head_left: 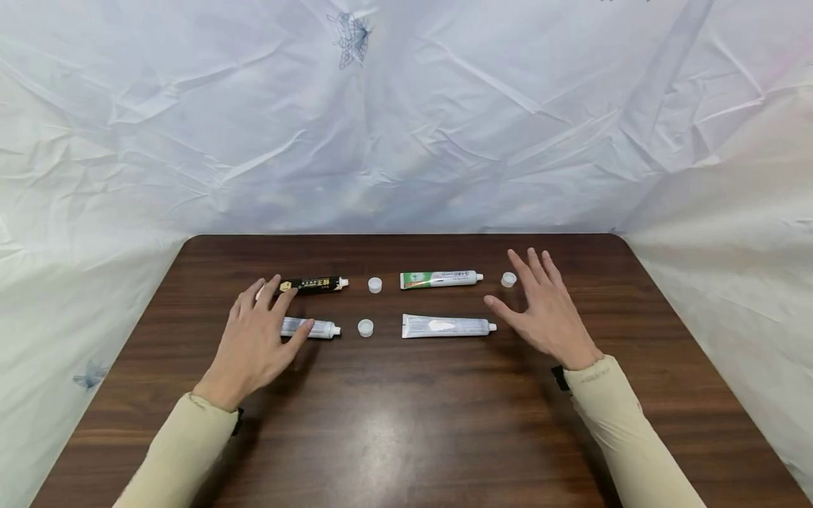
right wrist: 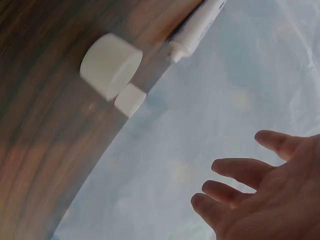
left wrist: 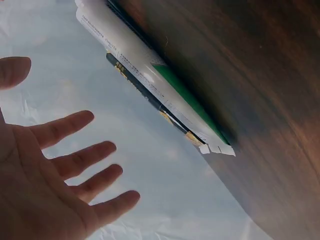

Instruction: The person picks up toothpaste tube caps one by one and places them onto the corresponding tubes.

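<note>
In the head view my left hand (head_left: 250, 346) hovers with fingers spread over the left pair of toothpaste tubes, partly hiding both. The black tube (head_left: 317, 285) lies behind, the white tube (head_left: 320, 329) in front. In the left wrist view the hand (left wrist: 55, 170) holds nothing, apart from the white and green tube (left wrist: 135, 55). My right hand (head_left: 549, 317), also spread and empty, is right of a green and white tube (head_left: 441, 279) and a white tube (head_left: 447, 327). Two white caps, a larger-looking one (right wrist: 110, 65) and a smaller-looking one (right wrist: 131, 100), show in the right wrist view.
Between the tube pairs stand two white caps, one behind (head_left: 375, 284) and one in front (head_left: 365, 327). Another cap (head_left: 509, 279) is by the right fingertips. All rest on a dark wooden table (head_left: 406, 395); pale cloth (head_left: 406, 127) hangs around its back and sides.
</note>
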